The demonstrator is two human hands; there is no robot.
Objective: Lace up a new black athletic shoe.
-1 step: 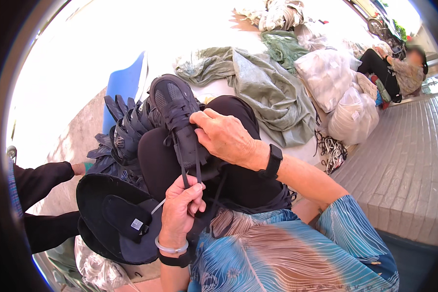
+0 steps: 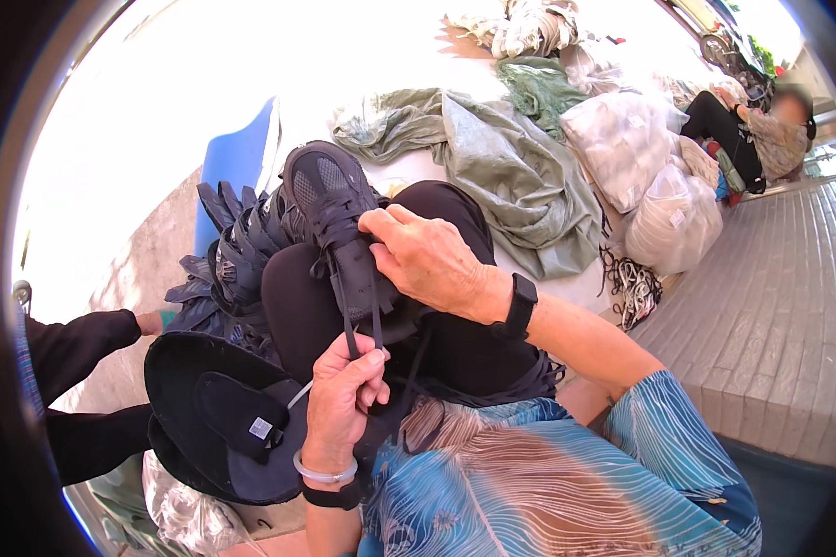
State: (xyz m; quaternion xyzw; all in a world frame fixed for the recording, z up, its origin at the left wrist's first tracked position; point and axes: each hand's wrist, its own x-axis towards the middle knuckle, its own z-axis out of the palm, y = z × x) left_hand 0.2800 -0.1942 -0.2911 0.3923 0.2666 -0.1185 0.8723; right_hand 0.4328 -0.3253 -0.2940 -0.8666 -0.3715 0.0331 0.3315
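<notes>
A black lace-up sneaker (image 2: 330,186) with grey mesh at the toe rests across my knees, toe pointing away from me. My left hand (image 2: 348,381) is closed below its collar, pinching black shoelaces (image 2: 347,311) that run taut down from the lacing. At the right edge of the lacing, my right hand (image 2: 427,255) is closed with bent fingers against the shoe; the fingertips' exact hold is partly hidden. Left of my knees lies a row of similar black shoes (image 2: 241,246). A black round-brimmed item (image 2: 181,371) with a small white label sits beside my left forearm.
Grey-green cloth (image 2: 520,176) is spread ahead, with white stuffed bags (image 2: 673,223) to its right. Bundled laces (image 2: 636,292) lie near a ridged grey surface (image 2: 762,316). A blue sheet (image 2: 237,153) stands beyond the shoes. Another person (image 2: 776,139) sits far right; someone's dark-clad legs (image 2: 84,348) reach in at left.
</notes>
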